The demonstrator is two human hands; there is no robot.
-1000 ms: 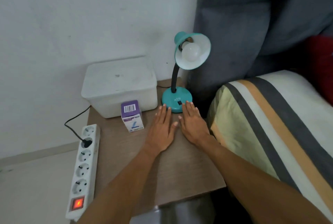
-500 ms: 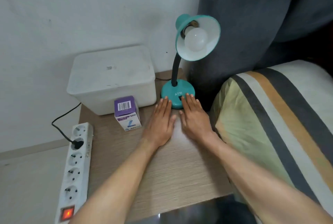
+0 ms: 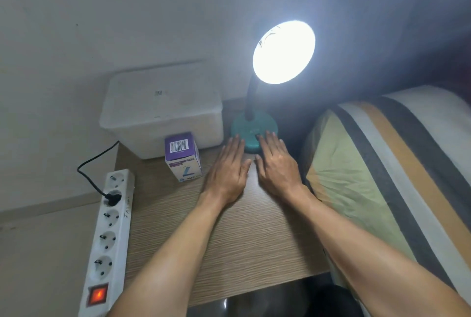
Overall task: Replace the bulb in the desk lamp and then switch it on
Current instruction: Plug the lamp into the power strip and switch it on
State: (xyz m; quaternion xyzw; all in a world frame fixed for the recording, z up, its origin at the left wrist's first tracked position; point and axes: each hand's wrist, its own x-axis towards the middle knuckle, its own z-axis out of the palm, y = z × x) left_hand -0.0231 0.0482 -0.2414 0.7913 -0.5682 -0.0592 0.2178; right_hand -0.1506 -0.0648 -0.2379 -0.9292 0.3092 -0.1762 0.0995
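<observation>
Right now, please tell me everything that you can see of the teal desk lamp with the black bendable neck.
The teal desk lamp stands upright at the back of the wooden table, right of the white plastic box. Its round teal base looks like glossy plastic and carries a small dark switch at the front. A black curved neck rises to the shade, which faces the camera. It is lit, and the glare hides the bulb. The fingertips of the left hand and the right hand reach the base's front edge.
</observation>
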